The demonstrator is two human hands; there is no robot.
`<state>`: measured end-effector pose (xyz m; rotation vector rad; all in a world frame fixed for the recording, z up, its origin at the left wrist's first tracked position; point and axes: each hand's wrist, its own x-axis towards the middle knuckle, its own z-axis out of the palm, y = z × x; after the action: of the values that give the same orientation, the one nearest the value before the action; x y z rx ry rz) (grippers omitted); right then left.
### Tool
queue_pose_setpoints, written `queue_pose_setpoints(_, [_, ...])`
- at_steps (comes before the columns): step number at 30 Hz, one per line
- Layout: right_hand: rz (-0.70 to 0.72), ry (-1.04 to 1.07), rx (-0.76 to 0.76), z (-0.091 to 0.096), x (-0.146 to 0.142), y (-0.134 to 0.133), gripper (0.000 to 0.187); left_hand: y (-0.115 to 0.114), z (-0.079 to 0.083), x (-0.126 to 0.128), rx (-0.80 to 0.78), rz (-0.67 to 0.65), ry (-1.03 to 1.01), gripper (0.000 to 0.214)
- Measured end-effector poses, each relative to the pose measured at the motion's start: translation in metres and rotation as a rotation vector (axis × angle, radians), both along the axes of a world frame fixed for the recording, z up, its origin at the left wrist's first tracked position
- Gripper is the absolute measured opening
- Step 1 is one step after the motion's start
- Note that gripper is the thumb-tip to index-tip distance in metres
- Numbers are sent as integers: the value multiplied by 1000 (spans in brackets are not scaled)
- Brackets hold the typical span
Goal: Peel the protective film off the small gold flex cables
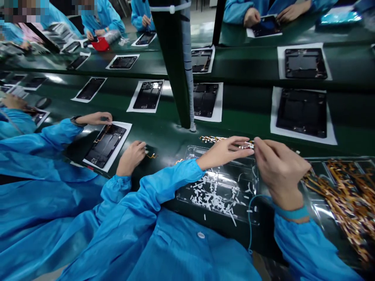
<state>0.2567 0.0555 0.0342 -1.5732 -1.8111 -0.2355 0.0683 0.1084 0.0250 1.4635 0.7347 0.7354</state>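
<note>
My left hand (pixel 223 151) stretches out over a clear plastic tray (pixel 181 193), its fingers closed around small flex cables (pixel 247 145) with white and gold ends. From the right, my right hand (pixel 278 168) meets it, thumb and finger pinched at the end of the same cables. A teal wrist strap (pixel 293 213) with a thin cord circles my right wrist. Many small white strips (pixel 215 199) lie scattered in the tray below my hands. Just behind my left hand, more flex cables (pixel 211 138) rest on the green bench.
Another clear tray (pixel 319 207) on the right holds a heap of orange flex cables (pixel 351 195). Black tablet housings (pixel 302 113) on white sheets line the bench and shelves. A dark post (pixel 172 66) rises ahead. To the left, a co-worker's hands (pixel 131 158) work at a tablet housing (pixel 106 145).
</note>
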Motion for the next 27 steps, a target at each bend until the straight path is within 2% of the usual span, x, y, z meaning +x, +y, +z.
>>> queue_pose_setpoints(2, [12, -70, 29, 2, -13, -9, 25, -8, 6, -2, -250, 31, -181, 56])
queue_pose_setpoints(3, [13, -109, 58, 2, -18, -11, 27, -12, 8, -4, -319, 67, -229, 53])
queue_pose_setpoints(7, [10, -288, 199, -4, -23, -19, 30, -26, 14, -17, -370, 167, -278, 51])
queue_pose_setpoints(8, [9, -310, 187, -6, -23, -22, 29, -29, 14, -20, -379, 168, -276, 54])
queue_pose_setpoints(10, [3, -266, 71, -12, -25, -27, 29, -34, 14, -24, -429, 170, -279, 58])
queue_pose_setpoints(14, [12, 0, -147, -20, -35, -37, 32, -40, 8, -27, -493, 194, -272, 50])
queue_pose_setpoints(17, [54, 145, -166, -16, -45, -42, 32, -46, 7, -36, -323, 228, -110, 31])
queue_pose_setpoints(20, [166, 309, -261, -4, -53, -47, 41, -55, 13, -48, 87, 267, 144, 16])
queue_pose_setpoints(23, [295, 522, -460, 7, -57, -51, 34, -62, 19, -59, 461, 198, 323, 19])
queue_pose_setpoints(27, [289, 616, -510, 16, -62, -53, 22, -62, 24, -70, 628, 102, 403, 22])
